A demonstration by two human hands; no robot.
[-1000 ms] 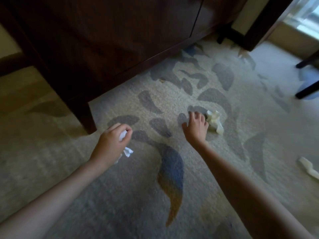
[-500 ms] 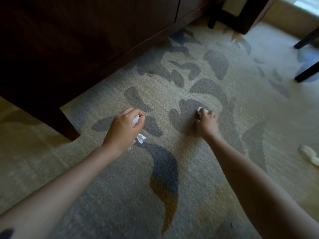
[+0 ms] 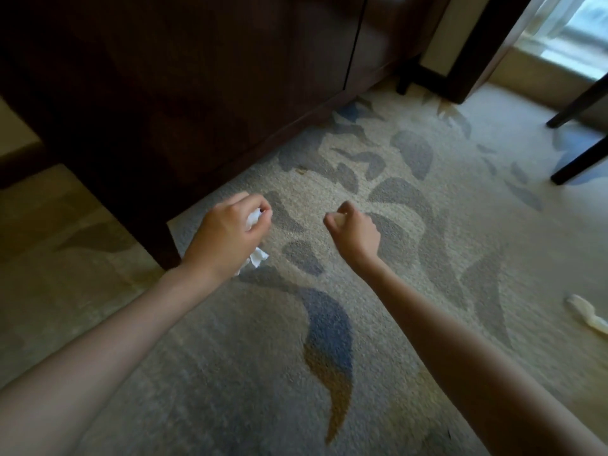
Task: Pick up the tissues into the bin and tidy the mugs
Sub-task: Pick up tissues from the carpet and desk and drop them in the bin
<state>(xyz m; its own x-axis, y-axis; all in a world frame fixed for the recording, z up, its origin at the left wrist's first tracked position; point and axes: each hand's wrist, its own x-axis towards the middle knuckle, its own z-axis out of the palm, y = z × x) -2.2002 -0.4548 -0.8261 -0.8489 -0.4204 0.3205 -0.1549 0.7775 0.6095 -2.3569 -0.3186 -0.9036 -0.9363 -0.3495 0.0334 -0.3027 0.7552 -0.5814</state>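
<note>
My left hand [image 3: 230,233] is closed on a crumpled white tissue [image 3: 258,256]; bits of it stick out above and below the fist. My right hand [image 3: 355,233] is a closed fist held above the carpet, with a tissue almost wholly hidden inside it and only a pale sliver showing near the thumb. Another crumpled tissue [image 3: 587,314] lies on the carpet at the right edge, well away from both hands. No bin and no mugs are in view.
A dark wooden cabinet [image 3: 197,93] stands across the top left, its leg just left of my left hand. Dark chair legs [image 3: 579,159] stand at the right. A patterned beige and blue carpet [image 3: 329,340] covers the floor.
My right hand closed on the tissue that lay on the carpet and lifted it off the floor. My left hand kept its tissue and stayed beside the cabinet leg.
</note>
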